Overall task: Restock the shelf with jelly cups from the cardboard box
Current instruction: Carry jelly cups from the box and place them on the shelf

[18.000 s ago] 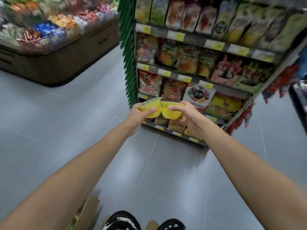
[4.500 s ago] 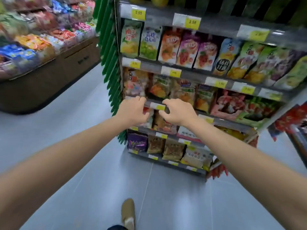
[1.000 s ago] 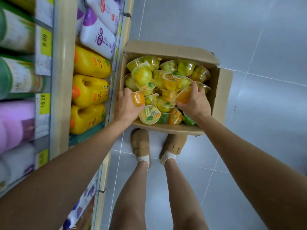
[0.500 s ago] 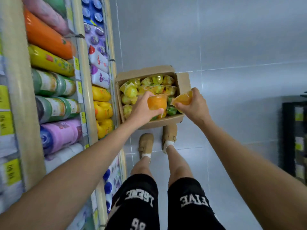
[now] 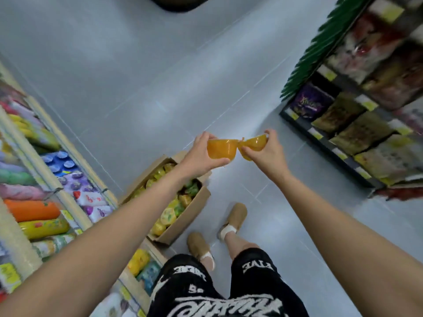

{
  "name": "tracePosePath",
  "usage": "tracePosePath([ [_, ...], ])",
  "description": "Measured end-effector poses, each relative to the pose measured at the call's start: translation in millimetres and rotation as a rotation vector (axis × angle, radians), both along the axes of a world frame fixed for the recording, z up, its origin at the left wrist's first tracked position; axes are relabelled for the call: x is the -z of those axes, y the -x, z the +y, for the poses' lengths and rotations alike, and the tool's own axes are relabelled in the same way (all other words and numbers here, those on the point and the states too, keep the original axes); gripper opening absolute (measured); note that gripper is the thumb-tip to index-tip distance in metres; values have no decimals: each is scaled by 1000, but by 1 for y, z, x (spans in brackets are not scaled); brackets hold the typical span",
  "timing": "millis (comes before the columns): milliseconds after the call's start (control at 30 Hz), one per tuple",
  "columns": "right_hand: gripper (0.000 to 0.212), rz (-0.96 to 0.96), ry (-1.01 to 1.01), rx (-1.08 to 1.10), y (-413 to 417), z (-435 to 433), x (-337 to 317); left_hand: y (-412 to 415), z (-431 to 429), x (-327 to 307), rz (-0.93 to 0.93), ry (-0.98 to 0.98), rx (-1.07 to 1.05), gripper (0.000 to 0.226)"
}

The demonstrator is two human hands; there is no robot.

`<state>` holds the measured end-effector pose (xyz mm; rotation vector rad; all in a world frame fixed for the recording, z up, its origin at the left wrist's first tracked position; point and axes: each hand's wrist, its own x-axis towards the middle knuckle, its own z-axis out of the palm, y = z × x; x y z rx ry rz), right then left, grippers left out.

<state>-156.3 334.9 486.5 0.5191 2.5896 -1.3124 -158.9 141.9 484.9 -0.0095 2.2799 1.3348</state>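
Two orange jelly cups are held out in front, one per hand, probably so that a pair reaches the shelf in a single trip. The left hand (image 5: 201,154) wraps fingers and thumb round the left cup (image 5: 219,149). The right hand (image 5: 266,154) pinches the right cup (image 5: 254,144) between rim and base, and the two rims meet or nearly so. Below the left forearm, the cardboard box (image 5: 183,223) sits open and well filled on the grey tiled floor (image 5: 137,65). The snack shelf (image 5: 343,124) stands across the aisle, well apart, and a rack of bottles (image 5: 34,209) lines the left.
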Motion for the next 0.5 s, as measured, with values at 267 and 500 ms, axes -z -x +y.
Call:
tracePosePath([
  [267, 71, 194, -10, 303, -18, 131, -92, 43, 140, -96, 131, -91, 287, 57],
  [500, 73, 317, -131, 465, -18, 260, -166, 64, 286, -171, 206, -195, 377, 61],
])
